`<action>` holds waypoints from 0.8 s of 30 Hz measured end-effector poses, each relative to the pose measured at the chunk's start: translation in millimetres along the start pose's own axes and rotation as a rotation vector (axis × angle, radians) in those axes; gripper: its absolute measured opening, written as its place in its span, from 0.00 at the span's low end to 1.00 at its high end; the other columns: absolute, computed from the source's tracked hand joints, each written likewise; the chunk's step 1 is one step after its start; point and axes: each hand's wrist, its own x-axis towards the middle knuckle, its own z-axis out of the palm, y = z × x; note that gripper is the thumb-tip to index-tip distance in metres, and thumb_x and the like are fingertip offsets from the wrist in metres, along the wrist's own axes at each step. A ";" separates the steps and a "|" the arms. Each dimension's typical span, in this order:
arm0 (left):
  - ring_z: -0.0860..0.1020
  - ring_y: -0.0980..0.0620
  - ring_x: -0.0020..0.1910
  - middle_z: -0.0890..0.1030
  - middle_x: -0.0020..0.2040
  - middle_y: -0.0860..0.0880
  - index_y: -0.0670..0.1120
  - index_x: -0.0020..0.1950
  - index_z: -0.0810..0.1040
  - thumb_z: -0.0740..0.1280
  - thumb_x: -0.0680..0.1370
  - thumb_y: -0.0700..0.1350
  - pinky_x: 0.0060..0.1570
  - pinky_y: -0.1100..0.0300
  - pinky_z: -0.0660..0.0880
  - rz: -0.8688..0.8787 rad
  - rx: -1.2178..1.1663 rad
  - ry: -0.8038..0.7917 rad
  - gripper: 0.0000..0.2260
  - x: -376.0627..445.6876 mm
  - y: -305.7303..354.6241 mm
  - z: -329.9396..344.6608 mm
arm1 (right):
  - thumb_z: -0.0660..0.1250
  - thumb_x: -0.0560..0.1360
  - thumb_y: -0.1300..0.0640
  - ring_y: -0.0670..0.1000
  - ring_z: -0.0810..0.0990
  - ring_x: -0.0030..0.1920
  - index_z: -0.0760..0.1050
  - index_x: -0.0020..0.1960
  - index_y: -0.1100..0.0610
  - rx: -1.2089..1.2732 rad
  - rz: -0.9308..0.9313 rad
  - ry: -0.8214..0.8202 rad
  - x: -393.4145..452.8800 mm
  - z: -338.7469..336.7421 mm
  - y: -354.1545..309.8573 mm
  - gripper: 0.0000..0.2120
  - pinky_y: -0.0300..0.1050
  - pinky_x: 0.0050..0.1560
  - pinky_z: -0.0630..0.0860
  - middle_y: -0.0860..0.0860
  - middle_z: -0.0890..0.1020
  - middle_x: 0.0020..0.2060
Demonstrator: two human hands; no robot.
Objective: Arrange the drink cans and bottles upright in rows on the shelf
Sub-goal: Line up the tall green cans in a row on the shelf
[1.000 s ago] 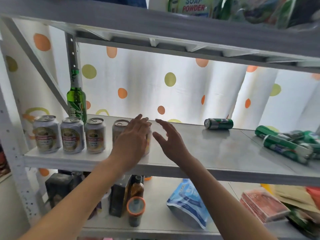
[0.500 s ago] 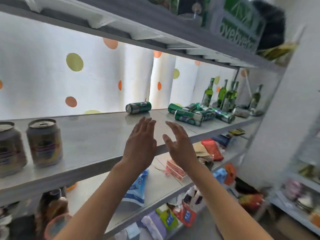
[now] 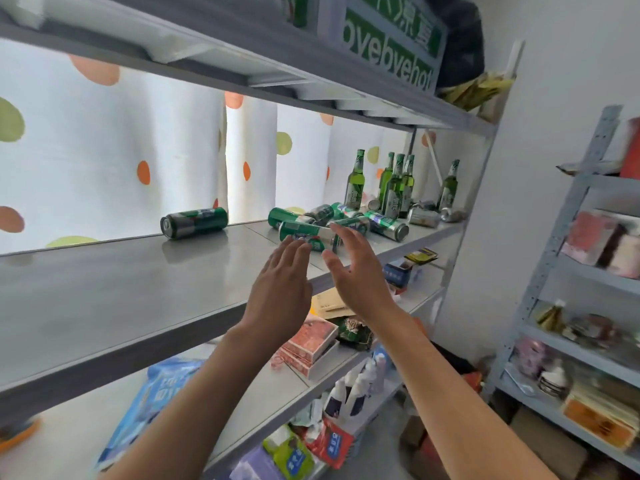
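Cans (image 3: 337, 223) lie toppled near the shelf's (image 3: 104, 292) right end, just beyond both hands; left hand (image 3: 277, 292) and right hand (image 3: 356, 271) hover, fingers straight, holding nothing. Green bottles (image 3: 394, 183) stand behind; one can (image 3: 194, 223) lies alone at the back edge.

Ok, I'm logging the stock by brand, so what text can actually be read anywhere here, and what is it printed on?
"ovebyehot": white letters on the green and white box on the top shelf; the Chinese characters above them are cut off.
Labels on the upright green bottles: too small to read.
Labels on the green cans lying down: blurred.
Print on the blue bag and packets below: blurred.
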 end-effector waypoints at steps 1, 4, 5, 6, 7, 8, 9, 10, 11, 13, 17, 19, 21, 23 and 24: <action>0.57 0.47 0.76 0.65 0.75 0.45 0.43 0.74 0.63 0.62 0.77 0.36 0.74 0.56 0.56 -0.003 0.011 0.012 0.25 11.2 2.1 12.7 | 0.61 0.81 0.50 0.49 0.62 0.74 0.64 0.75 0.46 0.004 -0.020 -0.004 10.2 -3.0 12.8 0.23 0.49 0.73 0.63 0.49 0.66 0.75; 0.58 0.47 0.76 0.65 0.74 0.45 0.43 0.73 0.63 0.62 0.76 0.37 0.74 0.54 0.58 -0.040 0.055 0.038 0.25 47.8 4.2 50.5 | 0.61 0.82 0.53 0.47 0.62 0.73 0.65 0.75 0.50 -0.002 -0.104 -0.010 48.5 -13.2 57.1 0.22 0.35 0.67 0.57 0.50 0.67 0.74; 0.58 0.47 0.76 0.65 0.74 0.45 0.43 0.74 0.63 0.62 0.76 0.36 0.74 0.54 0.58 -0.057 0.075 0.044 0.25 62.1 4.4 66.5 | 0.61 0.82 0.53 0.46 0.63 0.72 0.65 0.75 0.50 0.002 -0.133 -0.010 64.4 -15.6 76.7 0.22 0.33 0.65 0.56 0.50 0.68 0.73; 0.58 0.47 0.76 0.65 0.74 0.45 0.42 0.74 0.63 0.62 0.76 0.36 0.74 0.54 0.57 -0.076 0.094 0.056 0.25 76.4 4.3 83.6 | 0.62 0.82 0.53 0.46 0.63 0.72 0.65 0.75 0.51 0.006 -0.160 -0.015 81.0 -16.5 98.2 0.22 0.33 0.64 0.56 0.50 0.69 0.73; 0.58 0.47 0.76 0.65 0.74 0.45 0.42 0.74 0.63 0.62 0.76 0.36 0.74 0.54 0.57 -0.099 0.116 0.069 0.25 91.8 4.3 101.8 | 0.62 0.81 0.53 0.47 0.63 0.72 0.66 0.75 0.51 0.015 -0.187 -0.027 98.9 -16.0 120.8 0.22 0.34 0.65 0.57 0.51 0.69 0.72; 0.58 0.47 0.76 0.65 0.74 0.44 0.42 0.73 0.64 0.62 0.76 0.36 0.74 0.54 0.57 -0.127 0.135 0.072 0.25 107.5 3.9 119.7 | 0.62 0.81 0.53 0.49 0.64 0.73 0.66 0.75 0.51 0.024 -0.210 -0.045 116.9 -12.9 142.5 0.22 0.38 0.68 0.58 0.51 0.69 0.72; 0.59 0.46 0.75 0.66 0.74 0.44 0.42 0.73 0.65 0.62 0.75 0.36 0.74 0.52 0.58 -0.149 0.148 0.071 0.25 121.7 4.2 133.6 | 0.62 0.81 0.52 0.50 0.63 0.73 0.66 0.75 0.50 0.037 -0.231 -0.069 131.8 -9.1 158.8 0.22 0.42 0.71 0.59 0.51 0.69 0.72; 0.61 0.45 0.75 0.67 0.73 0.44 0.42 0.72 0.65 0.62 0.75 0.36 0.74 0.51 0.59 -0.167 0.166 0.065 0.25 140.3 5.9 149.6 | 0.62 0.81 0.51 0.51 0.63 0.74 0.66 0.75 0.50 0.058 -0.248 -0.095 149.2 -6.7 175.9 0.22 0.46 0.73 0.60 0.52 0.69 0.72; 0.62 0.45 0.74 0.68 0.72 0.44 0.43 0.72 0.66 0.62 0.75 0.36 0.73 0.49 0.60 -0.189 0.184 0.058 0.25 157.9 7.9 163.9 | 0.61 0.81 0.51 0.51 0.64 0.74 0.66 0.75 0.50 0.074 -0.264 -0.121 164.9 -4.7 190.4 0.22 0.50 0.74 0.61 0.52 0.69 0.72; 0.63 0.45 0.74 0.68 0.72 0.45 0.44 0.72 0.66 0.63 0.75 0.37 0.72 0.48 0.62 -0.245 0.231 0.053 0.24 188.3 11.5 179.7 | 0.61 0.81 0.51 0.52 0.65 0.73 0.66 0.74 0.50 0.115 -0.310 -0.177 193.3 -0.8 210.0 0.22 0.54 0.73 0.63 0.52 0.70 0.71; 0.64 0.45 0.72 0.70 0.70 0.46 0.45 0.69 0.69 0.65 0.74 0.36 0.70 0.48 0.65 -0.341 0.362 0.116 0.23 217.5 1.9 181.7 | 0.64 0.79 0.53 0.50 0.67 0.71 0.68 0.73 0.50 0.310 -0.335 -0.240 238.0 13.6 226.5 0.22 0.49 0.72 0.63 0.50 0.72 0.70; 0.65 0.46 0.71 0.71 0.69 0.48 0.47 0.68 0.70 0.64 0.74 0.36 0.68 0.48 0.67 -0.405 0.406 0.140 0.23 218.8 -5.0 175.1 | 0.65 0.79 0.55 0.49 0.68 0.70 0.69 0.72 0.50 0.394 -0.340 -0.276 249.5 24.6 222.8 0.22 0.46 0.72 0.63 0.49 0.72 0.70; 0.67 0.46 0.70 0.70 0.70 0.48 0.48 0.68 0.70 0.64 0.74 0.35 0.67 0.49 0.68 -0.453 0.450 0.138 0.23 215.8 -14.3 167.7 | 0.66 0.79 0.56 0.50 0.68 0.70 0.70 0.72 0.51 0.449 -0.371 -0.322 256.0 37.2 211.6 0.22 0.46 0.72 0.63 0.50 0.73 0.70; 0.68 0.46 0.70 0.71 0.70 0.48 0.48 0.68 0.70 0.66 0.75 0.35 0.67 0.48 0.69 -0.478 0.490 0.135 0.22 207.8 -23.5 157.7 | 0.65 0.79 0.56 0.50 0.69 0.70 0.70 0.71 0.51 0.489 -0.407 -0.362 260.2 50.2 196.2 0.21 0.49 0.72 0.65 0.49 0.73 0.70; 0.69 0.45 0.70 0.71 0.70 0.47 0.47 0.68 0.71 0.66 0.74 0.35 0.66 0.48 0.70 -0.492 0.500 0.142 0.22 202.3 -28.3 152.8 | 0.65 0.79 0.56 0.49 0.68 0.70 0.70 0.71 0.50 0.503 -0.420 -0.376 261.3 55.1 188.6 0.21 0.48 0.72 0.65 0.48 0.73 0.69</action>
